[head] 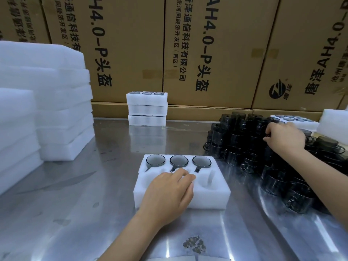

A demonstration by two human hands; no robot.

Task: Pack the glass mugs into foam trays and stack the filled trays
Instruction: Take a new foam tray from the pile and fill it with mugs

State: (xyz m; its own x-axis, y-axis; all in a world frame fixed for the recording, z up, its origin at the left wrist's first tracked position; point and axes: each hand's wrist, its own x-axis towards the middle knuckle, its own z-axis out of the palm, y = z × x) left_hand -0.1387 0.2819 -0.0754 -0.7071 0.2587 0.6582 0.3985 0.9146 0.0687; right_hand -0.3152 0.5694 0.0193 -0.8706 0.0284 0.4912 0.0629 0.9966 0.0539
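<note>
Far left there are two big piles of blank white foam slabs (62, 102) sitting on the shiny metal tabletop (75, 213), the nearer pile lower, the one behind it taller. Behind everything is a wall of brown cardboard boxes (216, 44) with black printed lettering.

Moving toward the middle, at the back edge of the tabletop, there's a stack of three filled trays (147, 109), and you can just see dark mug rims poking out of the top one.

Front and centre is the foam tray (212, 196) being worked on. Its back row has three dark glass mugs (178, 160) seated in the cut-outs, handles pointing toward the person. The front row pockets look unfilled, at least the right one does; the others are partly hidden. The left hand (169, 191) rests flat on top of that front part of the tray, fingers fairly straight and together, not gripping anything.

There's a scuffed rusty-looking patch (194, 244) on the tabletop near the bottom edge.

Over on the right is a big heap of loose mugs (244, 144), smoky dark glass, stacked a few layers high. The right hand (284, 137) is down on the upper part of the heap with fingers curled around a mug there, though exactly which one is hard to make out. Behind it another foam tray (293, 119) lies flat, and one more white block (335, 119) sits at the far right.
</note>
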